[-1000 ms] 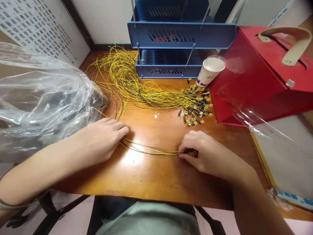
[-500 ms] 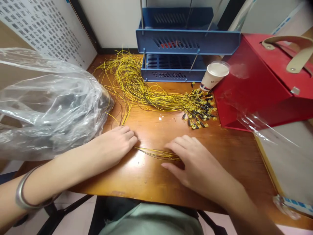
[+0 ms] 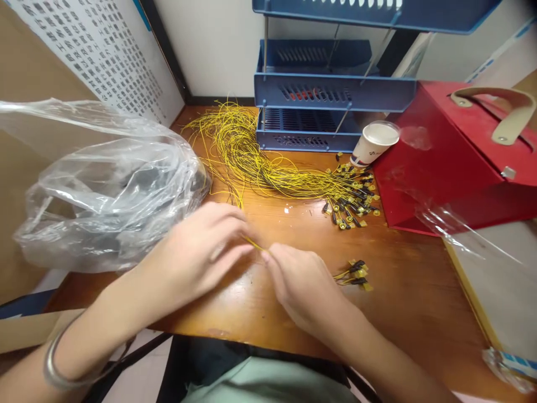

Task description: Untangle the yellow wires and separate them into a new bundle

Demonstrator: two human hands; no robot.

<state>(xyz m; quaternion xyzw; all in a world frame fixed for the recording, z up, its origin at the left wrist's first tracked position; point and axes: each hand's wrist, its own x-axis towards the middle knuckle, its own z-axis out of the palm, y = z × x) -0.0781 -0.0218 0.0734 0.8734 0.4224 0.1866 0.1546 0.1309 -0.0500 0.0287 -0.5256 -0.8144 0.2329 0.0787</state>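
My right hand (image 3: 300, 277) is closed in a pinch on a small bundle of thin yellow and black wires (image 3: 255, 243) above the table. The connector ends (image 3: 356, 273) of this bundle, black with yellow tabs, stick out beyond the right hand on the table. Beside the wires' other visible end is my left hand (image 3: 205, 240), its fingers curved and its thumb stretched toward the right hand. Motion smears the left fingertips, so I cannot tell whether they grip the wires. A big pile of similar yellow and black wires (image 3: 272, 173) lies behind, its connectors (image 3: 350, 204) toward the right.
A clear plastic bag (image 3: 113, 207) with dark contents stands at left. At the back are a blue tiered tray rack (image 3: 310, 143) and a paper cup (image 3: 373, 145). A red box (image 3: 440, 162) with a beige handle takes up the right. The table's front edge runs close to me.
My right hand has gone from spread fingers to a pinch on the wires. The left hand has risen toward it. The bundle's connectors have come into sight, and the view has tilted up slightly.
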